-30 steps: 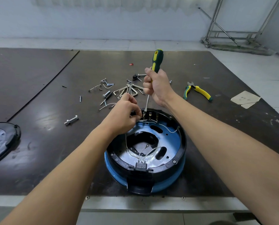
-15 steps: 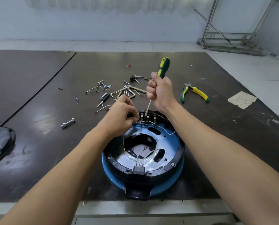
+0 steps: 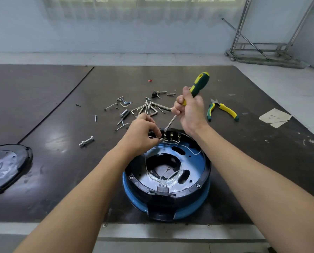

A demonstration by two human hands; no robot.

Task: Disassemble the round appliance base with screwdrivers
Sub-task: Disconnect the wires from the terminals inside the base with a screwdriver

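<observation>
The round appliance base (image 3: pixel 200 168), blue with a black rim, sits open side up near the front edge of the dark counter (image 3: pixel 262 154), with thin white wires looped across its inside. At the base's far rim stands a row of small terminals (image 3: pixel 171 136).

The right hand (image 3: pixel 190 112) is closed in a fist round the green-and-yellow screwdriver (image 3: pixel 200 84), which is held tilted above the far rim; its metal tip comes down at the leftmost terminal. The left hand (image 3: pixel 141 136) hovers over the far-left part of the base, its thumb and fingertips pinching a small wire lead (image 3: pixel 155 137) just beside that same terminal.

Beyond the base lies a scatter of loose screws and hex keys (image 3: pixel 147 108). To the far right of the base are yellow-handled pliers (image 3: pixel 222 110), and further right a scrap of paper (image 3: pixel 274 117). A single bolt (image 3: pixel 86 141) lies to the left of the base, and a black round cover (image 3: pixel 4 167) rests well to the left.
</observation>
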